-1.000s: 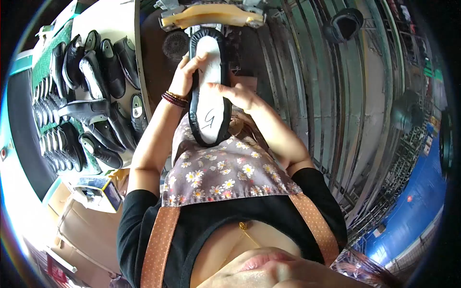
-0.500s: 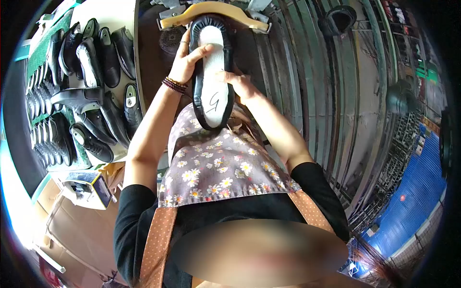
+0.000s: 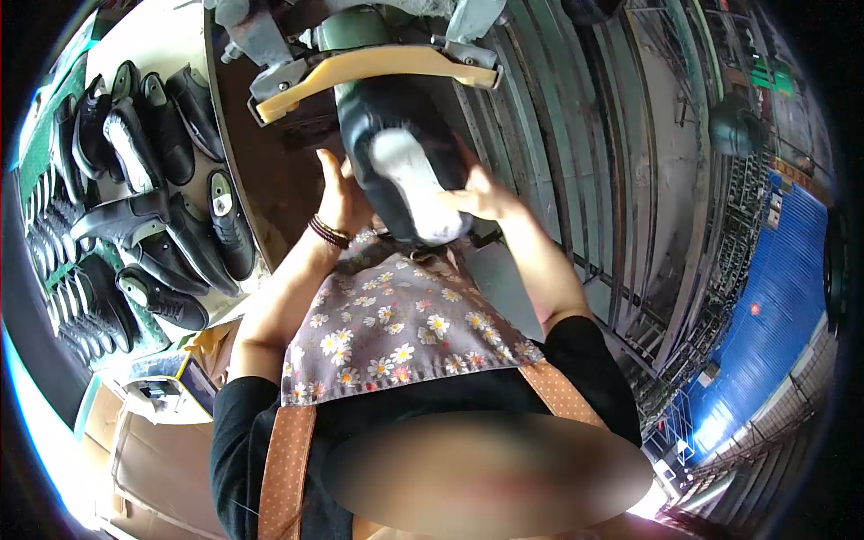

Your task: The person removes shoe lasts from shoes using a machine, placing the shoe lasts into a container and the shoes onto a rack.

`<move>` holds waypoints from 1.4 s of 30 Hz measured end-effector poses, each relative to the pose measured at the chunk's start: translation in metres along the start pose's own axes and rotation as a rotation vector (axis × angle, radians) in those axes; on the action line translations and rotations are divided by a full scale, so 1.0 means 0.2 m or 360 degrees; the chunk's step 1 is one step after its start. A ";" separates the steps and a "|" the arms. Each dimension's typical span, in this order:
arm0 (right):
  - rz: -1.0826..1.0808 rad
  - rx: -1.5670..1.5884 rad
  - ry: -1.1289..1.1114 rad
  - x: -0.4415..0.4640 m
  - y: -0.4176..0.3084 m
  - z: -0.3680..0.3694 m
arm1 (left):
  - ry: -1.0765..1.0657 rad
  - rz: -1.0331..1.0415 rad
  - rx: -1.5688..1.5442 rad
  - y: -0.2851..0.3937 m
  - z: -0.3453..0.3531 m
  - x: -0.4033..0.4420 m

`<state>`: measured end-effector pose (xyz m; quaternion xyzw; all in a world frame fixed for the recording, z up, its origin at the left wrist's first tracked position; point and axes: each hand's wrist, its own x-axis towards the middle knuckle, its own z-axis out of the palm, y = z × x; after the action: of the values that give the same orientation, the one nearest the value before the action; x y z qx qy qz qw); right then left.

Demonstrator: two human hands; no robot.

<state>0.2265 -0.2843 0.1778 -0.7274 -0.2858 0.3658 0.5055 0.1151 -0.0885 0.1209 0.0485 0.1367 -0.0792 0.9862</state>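
Note:
A black shoe upper (image 3: 367, 148) with a white sole (image 3: 402, 166) turned to me hangs between my hands, blurred by motion. Its far end lies just below a curved yellow pad (image 3: 378, 65); whether they touch I cannot tell. My right hand (image 3: 483, 191) grips the near right side, thumb across the white sole and the other fingers mostly hidden at the edge. At the left side is my left hand (image 3: 344, 196), wearing a beaded bracelet, its thumb stretched up away from the shoe. Its other fingers are partly hidden.
A metal machine arm (image 3: 470, 25) carries the yellow pad. Finished-looking black shoes (image 3: 162, 130) crowd a board at left, above an open box (image 3: 166, 387). Long metal rails (image 3: 576, 171) run along the right, and a blue sheet (image 3: 765, 288) lies farther right.
The shoe has tilted, its near end swinging right. My left thumb has come off the sole, while my right hand keeps its grip. The camera view has shifted, showing more of the machine.

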 end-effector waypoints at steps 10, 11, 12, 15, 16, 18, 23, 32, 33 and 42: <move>-0.0049 -0.0855 0.0297 -0.38 -0.19 0.19 | 0.0215 -0.0579 -0.0081 -0.35 -0.02 0.04; 0.0080 -0.0846 0.0310 -0.38 -0.18 0.23 | 0.0288 -0.0498 -0.0068 -0.34 -0.04 0.07; 0.0110 -0.0910 0.0389 -0.38 -0.15 0.26 | 0.0361 -0.0419 -0.0059 -0.34 -0.08 0.07; 0.0197 -0.0847 0.0484 -0.35 -0.06 0.30 | 0.0368 0.0032 0.2714 -0.28 -0.20 0.12; 0.0147 -0.0900 0.0504 -0.33 -0.04 0.29 | 0.0351 -0.0087 0.1941 -0.31 -0.31 0.14; 0.0132 -0.1016 0.0559 -0.28 0.05 0.29 | 0.0228 -0.0248 0.0434 -0.26 -0.50 0.20; -0.0013 -0.1571 0.1113 -0.16 0.42 0.00 | 0.0340 0.0027 0.0166 0.18 -0.24 0.08; 0.0960 -0.2038 0.0597 0.39 0.70 -0.72 | 0.0573 0.0212 0.0877 0.45 0.13 -0.10; 0.0905 -0.2035 0.0624 0.45 0.74 -0.77 | 0.0498 0.0271 0.0906 0.43 0.17 -0.08; 0.1188 -0.1799 0.0810 0.71 0.77 -0.96 | 0.0409 0.0942 0.0437 0.00 0.03 -0.49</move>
<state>0.4717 -0.3233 0.0401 -0.9893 -0.0373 0.1298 -0.0556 0.0229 -0.0745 0.1533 0.2279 0.2279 0.1992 0.9254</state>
